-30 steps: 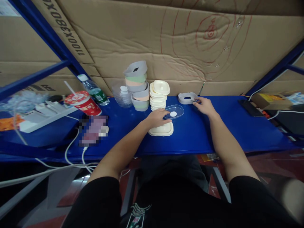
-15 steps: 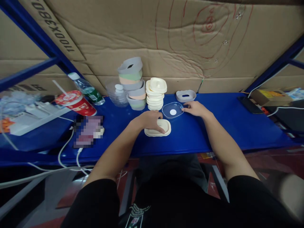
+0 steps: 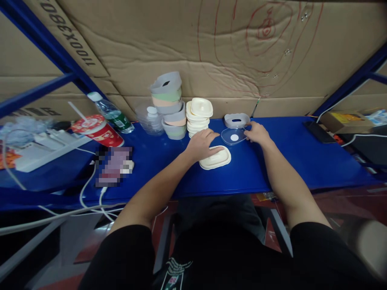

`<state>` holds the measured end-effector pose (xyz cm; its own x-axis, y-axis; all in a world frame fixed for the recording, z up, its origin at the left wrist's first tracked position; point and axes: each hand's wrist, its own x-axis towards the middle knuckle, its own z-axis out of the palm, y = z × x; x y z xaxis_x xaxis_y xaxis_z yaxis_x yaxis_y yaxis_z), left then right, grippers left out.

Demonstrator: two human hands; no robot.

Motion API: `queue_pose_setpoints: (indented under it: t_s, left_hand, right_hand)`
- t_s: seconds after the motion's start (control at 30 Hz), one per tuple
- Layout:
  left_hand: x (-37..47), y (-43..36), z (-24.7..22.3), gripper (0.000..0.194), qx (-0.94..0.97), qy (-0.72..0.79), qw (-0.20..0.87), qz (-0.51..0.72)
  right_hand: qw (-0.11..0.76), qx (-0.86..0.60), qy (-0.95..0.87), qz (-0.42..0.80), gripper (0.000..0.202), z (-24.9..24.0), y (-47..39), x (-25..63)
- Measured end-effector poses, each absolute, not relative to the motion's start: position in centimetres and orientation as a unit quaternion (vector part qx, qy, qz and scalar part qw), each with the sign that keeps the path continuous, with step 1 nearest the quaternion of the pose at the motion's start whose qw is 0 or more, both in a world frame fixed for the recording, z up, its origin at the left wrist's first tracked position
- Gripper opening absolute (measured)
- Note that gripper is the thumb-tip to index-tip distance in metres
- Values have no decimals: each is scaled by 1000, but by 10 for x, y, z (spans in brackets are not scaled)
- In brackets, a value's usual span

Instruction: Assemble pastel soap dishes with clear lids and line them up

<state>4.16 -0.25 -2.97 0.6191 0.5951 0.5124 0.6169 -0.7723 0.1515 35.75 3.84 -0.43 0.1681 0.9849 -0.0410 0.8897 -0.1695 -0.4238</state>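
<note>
My left hand (image 3: 202, 146) is spread over the left side of a cream-coloured lid (image 3: 217, 160) with a raised middle, lying on the blue table. Its thumb rests over the lid, while the fingers stretch out above the table, apart from the thumb. With my right hand (image 3: 257, 133) I pinch the right edge of a clear plastic lid (image 3: 229, 140), a shallow rounded piece with a white round spot. Just behind the clear lid sits a grey oval sleeve (image 3: 230, 121) with a dark slot. Behind my left hand rises a stack of cream lids (image 3: 202, 108), its lower part hidden.
Grey, green and peach sleeves (image 3: 166, 96) stand stacked at the back, beside nested clear containers (image 3: 143, 117). To the left are a water bottle (image 3: 116, 119), a red cup (image 3: 105, 131) with a straw and a power strip (image 3: 45, 155). A phone (image 3: 319, 132) lies right.
The cream lid has shifted right and slightly back, with my left hand above it. My right hand has moved the clear lid rightward, up to the grey sleeve. My left fingers have stretched out.
</note>
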Motion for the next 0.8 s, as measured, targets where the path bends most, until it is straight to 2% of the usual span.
queue_pose_setpoints:
  t_s: [0.2, 0.33, 0.4, 0.5, 0.57, 0.8]
  left_hand:
    - [20, -1, -25, 70, -917, -371, -116, -86]
    - [26, -1, -24, 75, -901, -407, -137, -60]
    - [30, -2, -24, 82, -896, -417, -131, -73]
    - [35, -3, -25, 93, -888, -427, -140, -101]
    - [37, -4, -27, 93, -884, -427, -147, -118]
    - [37, -5, -34, 71, -892, -410, -130, -140]
  right_hand:
    - [168, -774, -589, 158, 51, -1, 42, 388]
    - [168, -779, -578, 178, 33, -1, 45, 403]
    - [182, -791, -567, 140, 26, 1, 45, 405]
    - [244, -794, -555, 51, 34, 1, 45, 402]
    - [269, -771, -577, 32, 43, -3, 45, 398]
    - [193, -637, -746, -11, 62, -27, 43, 358]
